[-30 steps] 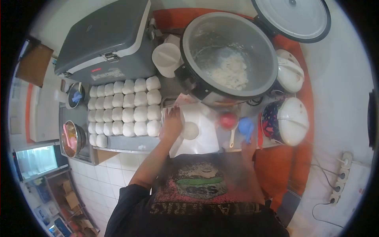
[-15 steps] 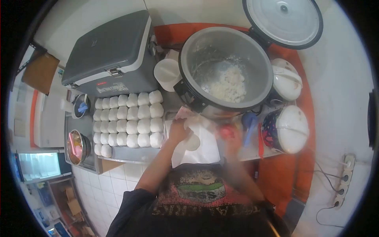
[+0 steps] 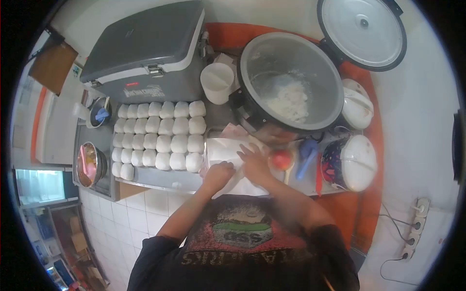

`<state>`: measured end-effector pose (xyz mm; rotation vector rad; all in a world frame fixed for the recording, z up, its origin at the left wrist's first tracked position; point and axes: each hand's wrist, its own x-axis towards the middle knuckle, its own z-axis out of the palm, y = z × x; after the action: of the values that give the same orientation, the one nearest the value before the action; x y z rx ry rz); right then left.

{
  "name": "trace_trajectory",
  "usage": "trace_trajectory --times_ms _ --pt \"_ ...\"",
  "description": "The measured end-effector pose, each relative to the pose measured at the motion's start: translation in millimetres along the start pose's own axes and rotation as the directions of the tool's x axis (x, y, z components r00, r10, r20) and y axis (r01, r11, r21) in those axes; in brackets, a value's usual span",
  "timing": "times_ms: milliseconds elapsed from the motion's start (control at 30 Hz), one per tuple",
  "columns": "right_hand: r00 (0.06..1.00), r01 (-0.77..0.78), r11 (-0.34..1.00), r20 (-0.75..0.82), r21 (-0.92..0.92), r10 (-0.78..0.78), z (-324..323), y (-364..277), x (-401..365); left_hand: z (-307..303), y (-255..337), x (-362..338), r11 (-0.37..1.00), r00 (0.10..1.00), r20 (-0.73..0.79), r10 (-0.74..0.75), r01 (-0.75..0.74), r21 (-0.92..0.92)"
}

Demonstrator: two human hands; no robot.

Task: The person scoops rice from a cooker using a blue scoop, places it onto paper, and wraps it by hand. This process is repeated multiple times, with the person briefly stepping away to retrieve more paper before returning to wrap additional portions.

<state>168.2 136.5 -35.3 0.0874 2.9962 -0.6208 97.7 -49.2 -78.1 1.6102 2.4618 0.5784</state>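
A white sheet of wrapping paper lies on the counter in front of me. My left hand is closed on its near left part, fingers curled under the knuckles. On its right side my right hand rests with fingers spread, pressing on the paper. Whatever lies beneath the fold is hidden. Just right of that hand sits a red scoop with a pale handle. More pinkish paper shows behind the sheet. To the left stand rows of white wrapped bundles.
A large open cooker with white rice stands behind. Right are a blue ladle and lidded white tubs. A grey cooler box, a white container and a metal bowl stand left.
My right hand has let go of the red scoop and moved left onto the paper. The pale round portion on the paper is now covered. My left hand has come nearer to me.
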Motion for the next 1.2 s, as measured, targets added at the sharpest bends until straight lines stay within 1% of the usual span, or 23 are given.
trace_trajectory --times_ms 100,133,233,267,300,367,400,500,533,600,633,700,800,867,900,933,1000,1067,1133,1200 --pt "0.971 -0.209 0.978 0.126 0.021 0.205 21.9 -14.4 -22.7 0.6 1.5 -4.4 0.996 0.996 -0.032 0.088 -0.088 0.025" --pt "0.962 -0.256 0.961 0.071 -0.103 0.264 26.2 -17.4 -27.3 1.0 1.0 -5.4 0.996 0.995 -0.035 0.09 -0.09 0.021" --pt "0.846 -0.512 0.851 0.104 -0.121 0.524 16.1 -3.9 -21.9 3.0 -2.4 -6.3 0.996 0.995 -0.044 0.093 -0.092 0.016" --pt "0.831 -0.556 0.83 -0.004 -0.044 0.556 12.3 -4.9 -20.2 4.6 -3.4 -6.9 0.996 0.995 -0.044 0.093 -0.092 0.014" --pt "0.891 -0.453 0.891 0.023 0.014 0.453 17.4 -3.1 -19.7 6.2 -4.4 -7.0 0.995 0.994 -0.044 0.095 -0.095 0.012" --pt "0.972 -0.236 0.961 0.051 0.14 0.232 30.6 2.0 -19.5 -2.3 -0.8 -3.6 0.985 0.963 -0.207 0.172 -0.164 0.055" --pt "0.992 -0.088 0.974 0.108 0.209 0.067 37.3 3.5 -19.8 -5.1 1.4 -1.9 0.977 0.934 -0.286 0.212 -0.198 0.079" --pt "0.994 -0.012 1.0 0.11 0.026 0.009 69.8 -0.3 -28.6 22.3 -9.2 -11.6 0.988 0.986 -0.133 0.105 -0.119 -0.1" --pt "0.979 -0.053 0.997 0.198 0.057 0.041 69.3 -0.9 -33.0 16.0 -5.2 -10.4 0.997 0.995 -0.103 0.002 -0.009 -0.073" --pt "0.981 -0.036 0.999 0.19 0.001 0.035 67.7 -0.6 -46.5 2.5 3.0 -9.8 0.977 0.976 -0.051 -0.212 0.212 -0.007" --pt "0.982 -0.028 0.999 0.187 -0.027 0.032 67.1 1.3 -52.0 4.3 -3.9 -11.8 0.96 0.955 -0.104 -0.277 0.281 0.017" --pt "0.985 -0.003 1.0 0.171 -0.021 0.007 69.8 7.3 -60.1 13.0 -30.5 -21.6 0.908 0.895 -0.207 -0.396 0.415 0.053" --pt "0.988 0.001 1.0 0.155 -0.025 0.002 74.1 13.4 -64.9 19.4 -59.5 -29.8 0.879 0.897 -0.109 -0.429 0.387 -0.278" --pt "0.992 0.001 1.0 0.127 -0.028 0.003 74.3 15.2 -65.9 5.6 -54.1 -23.7 0.66 0.794 0.152 -0.589 0.581 -0.477" --pt "0.994 0.005 1.0 0.105 -0.027 -0.002 74.5 15.2 -66.2 1.1 -50.5 -22.4 0.515 0.721 0.293 -0.628 0.667 -0.538" --pt "0.996 0.01 1.0 0.084 -0.025 -0.008 74.3 14.7 -66.3 10.4 -48.9 -24.2 0.467 0.697 0.227 -0.68 0.65 -0.599" --pt "0.994 0.027 1.0 0.111 -0.008 -0.025 66.7 15.1 -66.2 39.0 -45.8 -34.7 0.379 0.622 0.101 -0.777 0.589 -0.714" --pt "0.991 0.043 0.999 0.126 -0.006 -0.042 63.9 20.4 -67.8 48.9 -32.1 -59.9 0.637 0.782 0.122 -0.611 0.578 -0.511" --pt "0.989 0.061 0.998 0.133 -0.018 -0.058 64.9 25.0 -71.3 53.7 -21.0 -75.6 0.667 0.812 0.276 -0.514 0.581 -0.466" --pt "0.994 0.058 0.998 0.089 0.036 -0.061 56.7 20.1 -74.0 39.5 -5.5 -80.5 0.477 0.731 0.506 -0.458 0.682 -0.554"
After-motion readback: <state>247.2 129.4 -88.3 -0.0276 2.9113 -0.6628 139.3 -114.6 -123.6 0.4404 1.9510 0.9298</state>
